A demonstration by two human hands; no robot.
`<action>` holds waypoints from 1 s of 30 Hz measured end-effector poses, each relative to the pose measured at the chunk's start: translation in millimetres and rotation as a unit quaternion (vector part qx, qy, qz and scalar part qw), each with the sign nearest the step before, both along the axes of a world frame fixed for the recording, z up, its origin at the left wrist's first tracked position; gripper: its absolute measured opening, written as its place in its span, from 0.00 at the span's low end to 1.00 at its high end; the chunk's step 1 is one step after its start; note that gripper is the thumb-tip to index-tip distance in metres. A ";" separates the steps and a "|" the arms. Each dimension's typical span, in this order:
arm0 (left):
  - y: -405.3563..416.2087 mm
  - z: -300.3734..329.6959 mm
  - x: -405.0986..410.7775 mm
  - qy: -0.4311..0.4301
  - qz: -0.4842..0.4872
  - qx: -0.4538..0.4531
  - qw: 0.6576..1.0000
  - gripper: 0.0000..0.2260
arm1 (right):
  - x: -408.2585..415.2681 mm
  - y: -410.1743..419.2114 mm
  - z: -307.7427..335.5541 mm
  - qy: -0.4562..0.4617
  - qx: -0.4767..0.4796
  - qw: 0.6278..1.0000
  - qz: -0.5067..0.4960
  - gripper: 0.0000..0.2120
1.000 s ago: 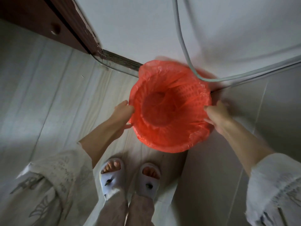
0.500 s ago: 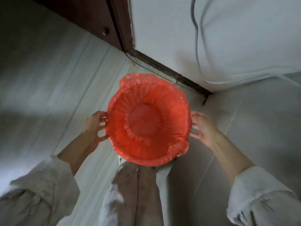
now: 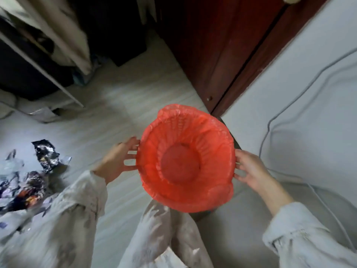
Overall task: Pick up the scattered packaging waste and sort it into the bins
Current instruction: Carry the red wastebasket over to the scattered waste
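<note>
- Step in hand: carrying the bin (image 3: 185, 161), red-lined and with nothing in it, held out above the knees.
- Left hand (image 3: 116, 163) and right hand (image 3: 251, 171): fingers spread straight, pressed against opposite sides of the rim.
- Next, likely: set it down near the wrappers (image 3: 38, 171), scattered at far left.
- Pale floor (image 3: 135, 93); dark wooden door (image 3: 222, 45); cable (image 3: 270, 122) along the white wall.
</note>
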State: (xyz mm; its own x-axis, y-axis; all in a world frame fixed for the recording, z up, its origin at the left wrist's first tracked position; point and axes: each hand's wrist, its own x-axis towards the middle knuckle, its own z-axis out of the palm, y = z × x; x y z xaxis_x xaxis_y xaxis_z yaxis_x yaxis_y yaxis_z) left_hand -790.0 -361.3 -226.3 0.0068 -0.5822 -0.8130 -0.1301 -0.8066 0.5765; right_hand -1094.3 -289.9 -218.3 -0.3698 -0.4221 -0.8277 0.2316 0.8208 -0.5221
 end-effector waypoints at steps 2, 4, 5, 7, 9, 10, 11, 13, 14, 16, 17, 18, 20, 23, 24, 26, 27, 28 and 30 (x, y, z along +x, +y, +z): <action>12.9 21.4 27.7 0.001 0.031 -0.018 0.999 0.12 | 24.9 -15.4 24.7 0.014 -0.020 0.999 0.042 0.06; 28.4 44.6 63.7 -0.005 0.067 -0.041 0.997 0.14 | 61.8 -30.7 44.1 0.025 -0.043 0.994 0.098 0.06; 35.4 53.1 79.4 -0.005 0.084 -0.053 0.995 0.14 | 79.4 -37.3 52.1 0.027 -0.053 0.991 0.121 0.05; 53.7 72.5 121.1 -0.003 0.141 -0.073 0.987 0.15 | 125.2 -49.6 69.7 0.022 -0.076 0.982 0.173 0.05; 76.9 89.7 167.8 0.006 0.183 -0.079 0.980 0.16 | 175.6 -58.3 86.0 0.016 -0.097 0.970 0.223 0.06; 87.8 95.4 189.5 0.011 0.195 -0.077 0.978 0.18 | 198.3 -61.5 92.5 0.016 -0.106 0.964 0.241 0.06; 100.4 101.6 213.3 0.016 0.208 -0.078 0.975 0.19 | 224.5 -63.2 99.4 0.016 -0.116 0.958 0.263 0.07; 130.7 113.0 263.7 0.027 0.248 -0.099 0.963 0.19 | 283.2 -62.1 111.3 0.012 -0.140 0.941 0.308 0.08; 151.7 119.1 295.4 0.029 0.277 -0.112 0.954 0.18 | 322.1 -58.7 115.1 0.009 -0.150 0.931 0.334 0.09; 177.4 126.1 336.5 0.018 0.311 -0.117 0.943 0.18 | 375.9 -52.4 122.9 0.004 -0.160 0.919 0.361 0.10; 197.8 130.7 365.4 0.010 0.334 -0.116 0.935 0.18 | 413.5 -44.0 123.7 -0.004 -0.163 0.909 0.382 0.11; 217.5 134.6 392.6 0.005 0.355 -0.117 0.927 0.17 | 448.3 -34.7 123.9 -0.012 -0.163 0.900 0.404 0.11; 250.9 141.7 440.5 -0.008 0.390 -0.121 0.913 0.17 | 509.8 -16.7 123.9 -0.021 -0.161 0.886 0.434 0.12; 293.0 154.2 501.2 -0.035 0.435 -0.135 0.889 0.12 | 591.6 5.1 125.3 -0.037 -0.166 0.863 0.475 0.11; 305.6 158.0 519.3 -0.041 0.447 -0.137 0.883 0.11 | 616.2 11.5 126.9 -0.038 -0.167 0.855 0.489 0.10; 332.6 162.8 558.2 -0.049 0.480 -0.136 0.865 0.09 | 668.6 25.9 129.8 -0.043 -0.166 0.840 0.514 0.10; 343.0 163.8 575.0 -0.051 0.497 -0.135 0.856 0.08 | 691.8 32.7 132.9 -0.043 -0.170 0.833 0.525 0.11; 352.7 164.1 590.6 -0.054 0.513 -0.135 0.846 0.07 | 714.6 38.7 135.9 -0.044 -0.176 0.825 0.535 0.12; 371.3 161.8 625.8 -0.056 0.550 -0.134 0.823 0.05 | 766.4 47.7 133.7 -0.042 -0.187 0.813 0.550 0.12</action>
